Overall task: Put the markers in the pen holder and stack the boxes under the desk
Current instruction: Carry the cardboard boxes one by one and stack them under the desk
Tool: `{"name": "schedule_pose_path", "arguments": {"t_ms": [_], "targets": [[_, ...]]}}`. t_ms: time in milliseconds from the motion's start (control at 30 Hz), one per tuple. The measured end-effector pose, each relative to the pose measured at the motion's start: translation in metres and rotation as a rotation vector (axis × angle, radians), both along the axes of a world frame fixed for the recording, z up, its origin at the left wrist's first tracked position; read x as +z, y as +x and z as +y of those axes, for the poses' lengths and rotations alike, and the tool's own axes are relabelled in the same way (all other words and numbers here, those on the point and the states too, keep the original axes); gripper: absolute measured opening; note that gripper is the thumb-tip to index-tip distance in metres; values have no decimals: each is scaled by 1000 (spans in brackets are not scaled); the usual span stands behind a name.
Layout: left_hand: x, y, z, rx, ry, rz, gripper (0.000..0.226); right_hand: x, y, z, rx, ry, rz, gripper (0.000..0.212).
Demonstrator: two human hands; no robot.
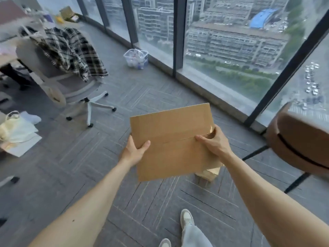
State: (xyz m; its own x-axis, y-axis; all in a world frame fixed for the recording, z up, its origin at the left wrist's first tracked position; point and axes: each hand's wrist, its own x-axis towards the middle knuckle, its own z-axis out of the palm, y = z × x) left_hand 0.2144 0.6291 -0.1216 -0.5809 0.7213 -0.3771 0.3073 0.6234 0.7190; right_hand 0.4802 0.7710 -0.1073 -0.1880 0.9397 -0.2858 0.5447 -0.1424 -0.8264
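I hold one cardboard box point(172, 139) in mid-air above the carpet, left hand point(134, 151) gripping its left edge and right hand point(214, 141) its right, so stacking under the desk remains pending, and no markers or pen holder are visible.

soft, even daylight comes through the tall windows point(156, 29) ahead and to the right, so the room is bright without harsh contrast. shadows on the grey carpet point(85, 175) are faint and diffuse. a pale haze lies over the city point(235, 40) behind the glass. the wide lens bends the window frames point(178, 36) outward. the left edge, around the office chair point(71, 90), is smeared with blur; the cardboard box point(170, 139) at centre looks fairly crisp.
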Motion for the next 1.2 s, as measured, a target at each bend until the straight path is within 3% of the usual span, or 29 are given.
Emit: {"name": "schedule_pose_path", "arguments": {"t_ms": [233, 400, 567, 867, 1200], "targets": [[49, 96, 64, -402, 47, 8, 116, 44, 138, -65, -392, 71, 47, 76], [81, 238, 90, -742, 167, -51, 99, 62, 266, -130, -726, 103, 75, 82], [97, 409, 94, -1029, 211, -86, 103, 78, 401, -206, -1008, 158, 69, 80], [105, 730, 19, -1478, 232, -91, 104, 84, 641, -377, -1449, 187, 28, 60], [94, 1004, -61, -1776, 204, -105, 111, 65, 834, -500, -1743, 178, 33, 67]]}}
